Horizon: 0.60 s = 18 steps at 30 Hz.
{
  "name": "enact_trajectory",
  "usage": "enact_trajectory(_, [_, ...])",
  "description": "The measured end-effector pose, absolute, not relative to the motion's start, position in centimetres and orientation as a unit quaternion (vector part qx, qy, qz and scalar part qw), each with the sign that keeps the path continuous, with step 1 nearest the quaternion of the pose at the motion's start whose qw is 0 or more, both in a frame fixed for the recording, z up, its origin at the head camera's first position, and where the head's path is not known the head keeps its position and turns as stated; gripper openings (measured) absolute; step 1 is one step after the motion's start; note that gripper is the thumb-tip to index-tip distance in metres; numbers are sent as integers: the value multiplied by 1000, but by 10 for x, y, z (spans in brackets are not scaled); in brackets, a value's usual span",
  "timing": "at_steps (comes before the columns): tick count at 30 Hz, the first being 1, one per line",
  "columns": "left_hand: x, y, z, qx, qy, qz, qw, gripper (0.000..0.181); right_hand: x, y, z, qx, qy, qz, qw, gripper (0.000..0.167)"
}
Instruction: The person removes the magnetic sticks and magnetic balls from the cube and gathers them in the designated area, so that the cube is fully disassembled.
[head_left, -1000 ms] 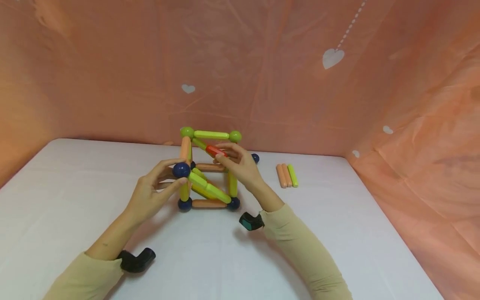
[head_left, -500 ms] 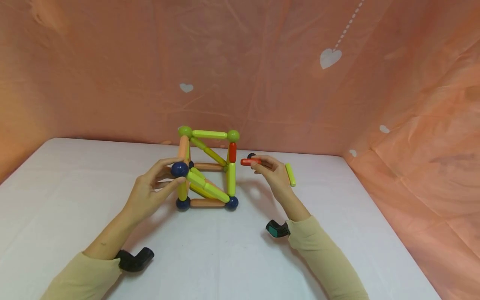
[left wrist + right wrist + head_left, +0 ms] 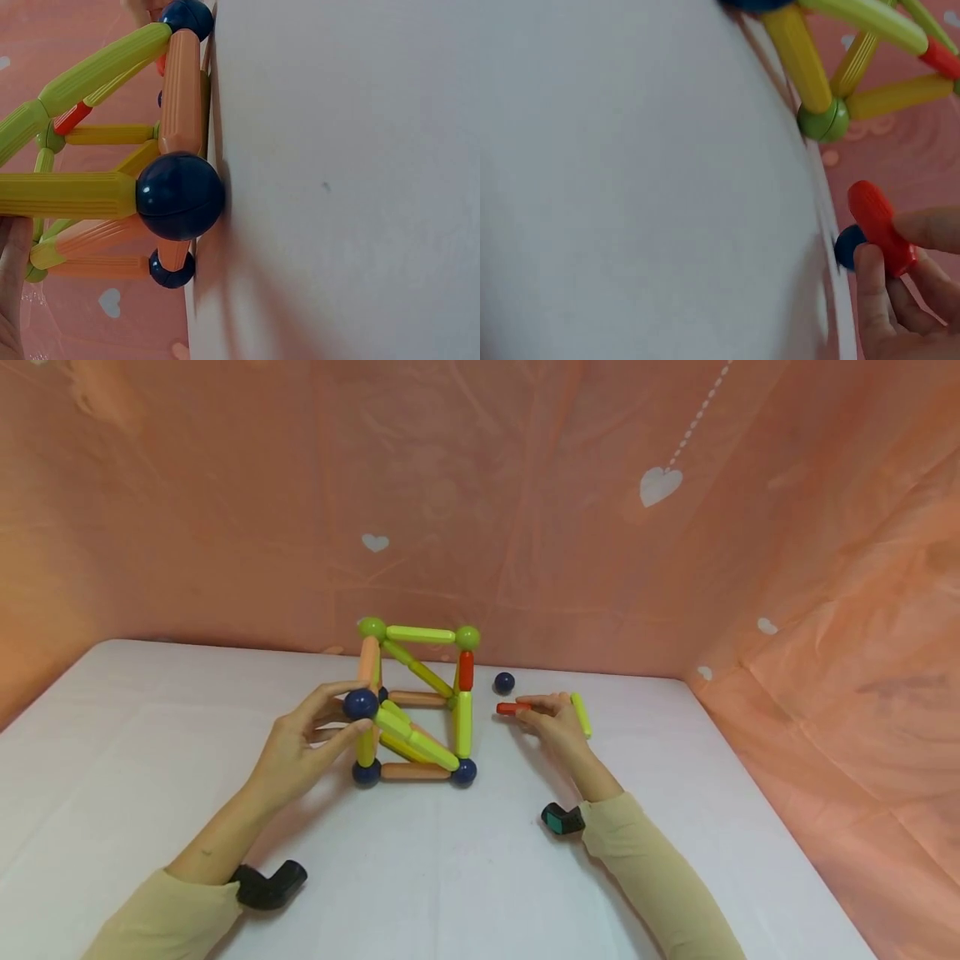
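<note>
I noted right hand [image 3: 557, 727] had moved from frame [image 3: 416, 699], red stick [image 3: 876, 217] in narrow pinch; left hand [image 3: 306, 739] gripped frame's blue ball [image 3: 361, 704]. I judged stick yet unplaced.

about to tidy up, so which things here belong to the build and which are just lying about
In the build:
stick-and-ball frame
navy corner ball, held by the left hand
red stick, pinched by the right hand

Lying about, perhaps spare parts:
loose navy ball
lime stick, beside the right hand

wht tbl [image 3: 420, 868], cloth [image 3: 525, 485] w/ hearts [image 3: 661, 487]
</note>
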State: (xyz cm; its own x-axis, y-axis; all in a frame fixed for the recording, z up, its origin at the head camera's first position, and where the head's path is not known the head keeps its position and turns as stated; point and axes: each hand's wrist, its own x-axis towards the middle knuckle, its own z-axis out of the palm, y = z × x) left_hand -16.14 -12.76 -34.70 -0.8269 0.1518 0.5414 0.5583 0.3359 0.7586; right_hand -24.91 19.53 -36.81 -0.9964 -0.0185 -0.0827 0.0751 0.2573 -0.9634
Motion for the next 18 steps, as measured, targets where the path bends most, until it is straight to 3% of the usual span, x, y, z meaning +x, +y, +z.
enact_trajectory(13, [-160, -127, -347, -220, -794, -533, 195, 42, -261, 199, -372, -6, 909, -415, 31, 30])
enact_trajectory(18, [-161, -127, -347, -220, -791, -537, 194, 42, -262, 196, -369, -14, 913, -407, 38, 31])
